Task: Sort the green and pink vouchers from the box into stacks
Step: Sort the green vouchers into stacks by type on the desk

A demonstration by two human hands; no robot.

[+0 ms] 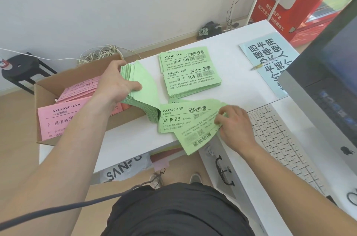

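Observation:
A cardboard box (44,89) sits at the table's left edge with pink vouchers (63,118) inside. My left hand (117,83) grips a thick bent bundle of green vouchers (144,89) just right of the box. My right hand (233,123) pinches the right end of loose green vouchers (185,118) fanned out at the table's front edge; one of them hangs over the edge. Two neat green stacks lie further back: one (183,58) behind the other (192,81).
A white keyboard (284,145) and a monitor (328,89) stand to the right. A blue sign (270,58) with a pen (264,65) on it lies at the back right. A black stool (21,69) and tangled cables (100,54) are behind the box.

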